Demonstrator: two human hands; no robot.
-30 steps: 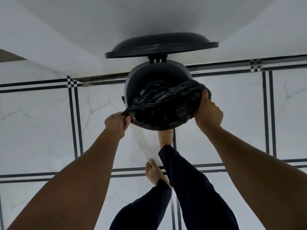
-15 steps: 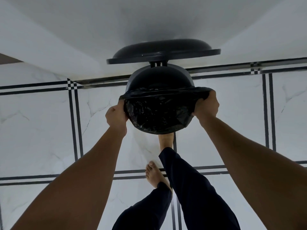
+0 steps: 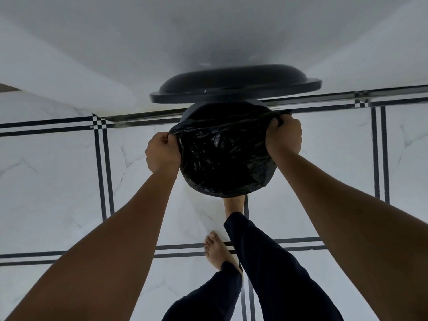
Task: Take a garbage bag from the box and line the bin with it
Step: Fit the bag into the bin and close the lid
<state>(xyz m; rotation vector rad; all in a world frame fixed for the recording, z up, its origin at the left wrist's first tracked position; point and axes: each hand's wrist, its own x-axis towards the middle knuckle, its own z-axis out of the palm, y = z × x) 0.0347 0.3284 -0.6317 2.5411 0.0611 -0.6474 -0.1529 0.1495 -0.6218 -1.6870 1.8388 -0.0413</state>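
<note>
A black garbage bag (image 3: 222, 158) hangs inside a dark round pedal bin (image 3: 196, 111) that stands on the tiled floor against the wall. The bin's lid (image 3: 234, 85) stands raised behind it. My left hand (image 3: 162, 151) pinches the bag's edge at the bin's left rim. On the right rim, my right hand (image 3: 283, 134) grips the bag's edge and holds it stretched over the rim. The bag's mouth is spread across the near part of the opening; its far edge runs taut between my hands. The box of bags is not in view.
My right foot (image 3: 234, 203) rests at the bin's base, partly hidden by the bin. My left foot (image 3: 217, 251) stands on the white marble floor (image 3: 58, 181) with black lines. A white wall (image 3: 115, 54) rises behind the bin.
Both hands have carried the bag's edge farther back along the rim. The bag now covers more of the opening, and the view has dropped closer to the bin.
</note>
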